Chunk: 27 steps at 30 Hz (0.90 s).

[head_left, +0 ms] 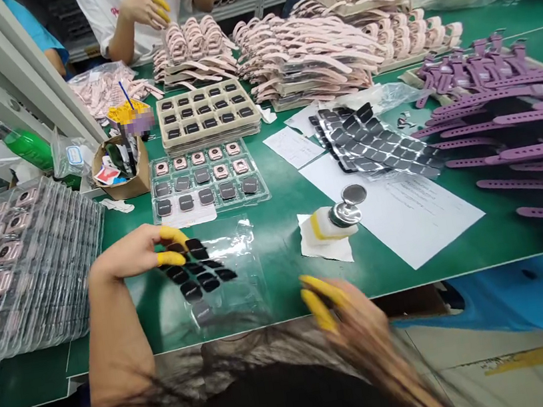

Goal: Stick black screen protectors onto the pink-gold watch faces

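My left hand (144,251), with yellow finger cots on its thumb and forefinger, pinches a sheet of black square stickers (206,280) by its upper left edge. Under that sheet lies a transparent plastic sheet (243,254) on the green table. My right hand (349,307) hovers at the table's front edge, also in yellow finger cots; its fingers are apart and nothing shows between them. Just beyond it, a white bottle with a flipped metal lid (329,222) stands on a folded white tissue (328,249). A transparent tray of watch cases and dark squares (207,179) sits behind my left hand.
Stacked trays of pink watch cases (28,271) rise at left. A cardboard box of small tools (119,164) and a beige tray (208,114) stand behind. Black sticker sheets (379,144) lie on papers (420,223). Purple straps (522,155) overhang at right; a co-worker's hand (143,6) is opposite.
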Available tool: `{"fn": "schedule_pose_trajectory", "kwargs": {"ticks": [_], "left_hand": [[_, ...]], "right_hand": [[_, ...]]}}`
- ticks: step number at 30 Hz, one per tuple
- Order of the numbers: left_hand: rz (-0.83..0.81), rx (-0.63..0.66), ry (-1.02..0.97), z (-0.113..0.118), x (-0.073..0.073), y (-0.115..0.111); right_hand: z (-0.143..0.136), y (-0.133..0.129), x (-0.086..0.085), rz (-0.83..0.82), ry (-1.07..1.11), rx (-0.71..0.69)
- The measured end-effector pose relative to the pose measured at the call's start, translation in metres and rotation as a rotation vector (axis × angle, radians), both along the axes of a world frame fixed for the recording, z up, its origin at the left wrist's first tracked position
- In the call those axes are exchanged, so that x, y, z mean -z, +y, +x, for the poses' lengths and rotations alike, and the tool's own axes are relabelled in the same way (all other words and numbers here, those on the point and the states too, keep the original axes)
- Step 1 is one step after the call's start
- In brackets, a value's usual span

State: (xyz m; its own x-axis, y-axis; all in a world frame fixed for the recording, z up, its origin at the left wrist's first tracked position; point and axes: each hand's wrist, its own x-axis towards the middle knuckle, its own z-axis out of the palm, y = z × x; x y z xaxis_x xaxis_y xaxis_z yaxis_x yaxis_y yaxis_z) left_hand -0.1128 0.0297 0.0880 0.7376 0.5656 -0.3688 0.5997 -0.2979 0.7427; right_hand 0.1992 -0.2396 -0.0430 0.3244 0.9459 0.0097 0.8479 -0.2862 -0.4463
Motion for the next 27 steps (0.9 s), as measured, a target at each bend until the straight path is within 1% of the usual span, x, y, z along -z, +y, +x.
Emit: {"fn": "schedule_pose_trajectory", "kwargs": {"ticks": [2, 3, 4, 5, 6, 7, 9, 10, 11, 12, 13, 14, 15, 16, 17, 19, 21, 23, 24, 25, 26, 27], "left_hand": [[-0.139, -0.03, -0.02, -0.012, -0.006, 0.001], [-0.169, -0.067, -0.034, -0.018, -0.006, 0.002], [-0.178, -0.103, -0.055, -0.024, -0.006, 0.003], [-0.17, -0.136, -0.085, -0.03, -0.005, 0.006], [-0.161, -0.155, -0.11, -0.034, -0.003, 0.008], [-0.155, -0.159, -0.127, -0.037, -0.002, 0.011], [-0.161, -0.133, -0.121, -0.038, 0.001, 0.015], [-0.17, -0.112, -0.101, -0.035, 0.003, 0.016], [-0.174, -0.088, -0.077, -0.03, 0.005, 0.016], [-0.171, -0.064, -0.054, -0.022, 0.007, 0.015], [-0.162, -0.043, -0.031, -0.012, 0.011, 0.014], [-0.145, -0.027, -0.011, -0.001, 0.015, 0.011], [-0.118, -0.016, 0.005, 0.012, 0.02, 0.009], [-0.073, -0.013, 0.017, 0.026, 0.026, 0.006], [-0.007, -0.019, 0.032, 0.039, 0.033, 0.004], [0.187, -0.047, 0.064, 0.061, 0.045, 0.001], [0.444, -0.073, 0.08, 0.075, 0.055, -0.003], [0.694, -0.105, 0.055, 0.083, 0.058, -0.01], [0.794, -0.127, 0.025, 0.087, 0.058, -0.016], [0.861, -0.14, -0.01, 0.09, 0.057, -0.022], [0.888, -0.135, -0.043, 0.096, 0.056, -0.029], [0.876, -0.101, -0.069, 0.103, 0.055, -0.035]], "right_hand": [[-0.03, 0.046, -0.018, 0.101, 0.071, -0.328], [-0.04, 0.064, -0.025, 0.121, 0.074, -0.444], [-0.046, 0.077, -0.029, 0.111, 0.067, -0.545], [-0.049, 0.083, -0.031, 0.104, 0.064, -0.615], [-0.049, 0.081, -0.029, 0.094, 0.066, -0.658], [-0.046, 0.071, -0.025, 0.083, 0.08, -0.674], [-0.036, 0.035, -0.007, 0.071, 0.151, -0.628], [-0.029, 0.012, 0.004, 0.055, 0.199, -0.575], [-0.019, -0.013, 0.015, 0.048, 0.257, -0.493], [-0.007, -0.037, 0.026, 0.013, 0.313, -0.435], [0.007, -0.058, 0.036, -0.034, 0.331, -0.316], [0.022, -0.075, 0.043, -0.076, 0.297, -0.104], [0.039, -0.086, 0.048, -0.1, 0.255, 0.006], [0.057, -0.09, 0.052, -0.114, 0.209, 0.115], [0.074, -0.088, 0.054, -0.129, 0.158, 0.219], [0.106, -0.069, 0.057, -0.168, 0.081, 0.372], [0.128, -0.042, 0.059, -0.227, 0.054, 0.451], [0.14, -0.022, 0.056, -0.294, 0.086, 0.445], [0.142, -0.019, 0.052, -0.327, 0.121, 0.417], [0.142, -0.021, 0.045, -0.359, 0.166, 0.377], [0.14, -0.026, 0.035, -0.39, 0.22, 0.322], [0.137, -0.033, 0.023, -0.412, 0.296, 0.246]]}}
